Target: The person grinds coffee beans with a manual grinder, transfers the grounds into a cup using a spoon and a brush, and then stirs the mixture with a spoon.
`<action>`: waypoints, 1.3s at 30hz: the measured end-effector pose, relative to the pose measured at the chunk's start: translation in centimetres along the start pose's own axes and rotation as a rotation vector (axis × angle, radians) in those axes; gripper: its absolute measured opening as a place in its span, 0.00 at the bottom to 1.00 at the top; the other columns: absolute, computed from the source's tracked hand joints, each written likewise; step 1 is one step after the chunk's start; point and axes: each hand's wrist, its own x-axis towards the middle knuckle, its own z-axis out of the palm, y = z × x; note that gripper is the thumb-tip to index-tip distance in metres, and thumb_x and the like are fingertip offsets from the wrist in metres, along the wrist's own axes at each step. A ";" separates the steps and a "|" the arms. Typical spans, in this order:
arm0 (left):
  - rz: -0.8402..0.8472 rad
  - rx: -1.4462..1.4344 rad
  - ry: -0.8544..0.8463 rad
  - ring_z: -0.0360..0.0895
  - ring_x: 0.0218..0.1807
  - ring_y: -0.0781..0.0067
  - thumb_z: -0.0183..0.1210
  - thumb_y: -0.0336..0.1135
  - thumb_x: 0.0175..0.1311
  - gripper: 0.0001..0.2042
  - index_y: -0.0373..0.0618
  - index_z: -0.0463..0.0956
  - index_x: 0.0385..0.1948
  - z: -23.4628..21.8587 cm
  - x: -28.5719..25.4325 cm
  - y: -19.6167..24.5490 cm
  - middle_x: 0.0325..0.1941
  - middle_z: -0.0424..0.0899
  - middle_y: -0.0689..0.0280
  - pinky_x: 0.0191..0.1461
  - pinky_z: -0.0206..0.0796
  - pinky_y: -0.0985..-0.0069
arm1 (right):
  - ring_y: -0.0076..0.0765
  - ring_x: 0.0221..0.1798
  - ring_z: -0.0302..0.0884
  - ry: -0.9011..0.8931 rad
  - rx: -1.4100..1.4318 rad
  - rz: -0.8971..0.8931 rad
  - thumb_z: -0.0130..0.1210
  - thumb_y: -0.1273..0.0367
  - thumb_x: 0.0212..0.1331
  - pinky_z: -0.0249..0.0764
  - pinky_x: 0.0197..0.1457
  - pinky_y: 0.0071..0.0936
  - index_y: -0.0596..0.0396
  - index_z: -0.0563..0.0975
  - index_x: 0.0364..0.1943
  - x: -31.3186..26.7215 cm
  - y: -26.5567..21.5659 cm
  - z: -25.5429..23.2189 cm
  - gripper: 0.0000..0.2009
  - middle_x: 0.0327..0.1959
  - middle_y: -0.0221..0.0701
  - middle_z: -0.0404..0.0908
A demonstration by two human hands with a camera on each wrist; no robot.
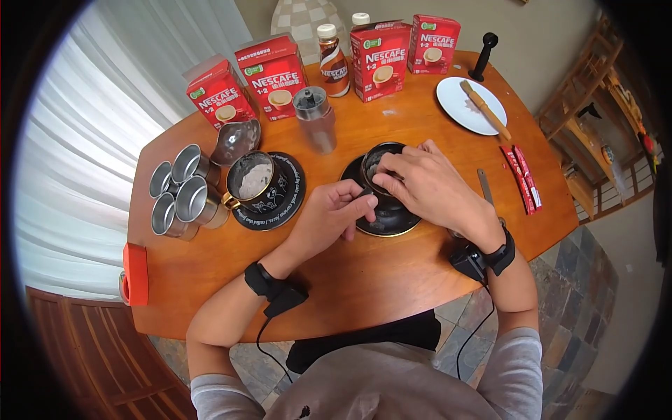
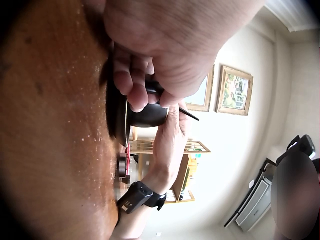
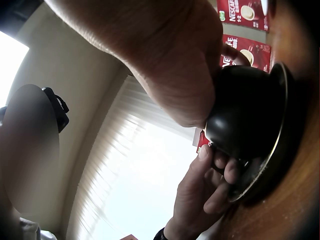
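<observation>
A black cup stands on a black saucer with a thin gold rim. My left hand pinches a small black piece at the near left side of the cup, which looks like its handle. Over the cup's rim bends my right hand, its fingers curled at the far side and partly hiding the mouth. From the right wrist, the cup wall shows smooth and black, with the left fingers close below it. A thin black stick juts out beyond the hands in the left wrist view.
Left of the hands, another cup holds greyish powder on a printed black saucer. Several metal cups stand farther left. Behind are red Nescafe boxes, a bottle and a grinder; a brush lies on a white plate.
</observation>
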 end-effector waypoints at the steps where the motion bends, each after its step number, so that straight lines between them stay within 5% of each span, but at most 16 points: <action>1: -0.001 0.001 0.004 0.75 0.20 0.83 0.61 0.40 0.77 0.12 0.40 0.80 0.38 0.0 0.0 0.0 0.35 0.88 0.65 0.25 0.63 0.85 | 0.47 0.42 0.78 -0.002 -0.004 0.000 0.54 0.59 0.76 0.66 0.52 0.41 0.51 0.82 0.45 0.0 -0.1 -0.1 0.12 0.33 0.39 0.81; 39: 0.000 -0.013 -0.019 0.75 0.21 0.84 0.61 0.39 0.77 0.11 0.39 0.80 0.40 0.0 -0.1 0.1 0.35 0.88 0.66 0.26 0.63 0.85 | 0.40 0.42 0.79 0.101 0.034 -0.077 0.59 0.64 0.70 0.63 0.54 0.38 0.53 0.82 0.37 0.3 0.0 0.0 0.09 0.33 0.33 0.85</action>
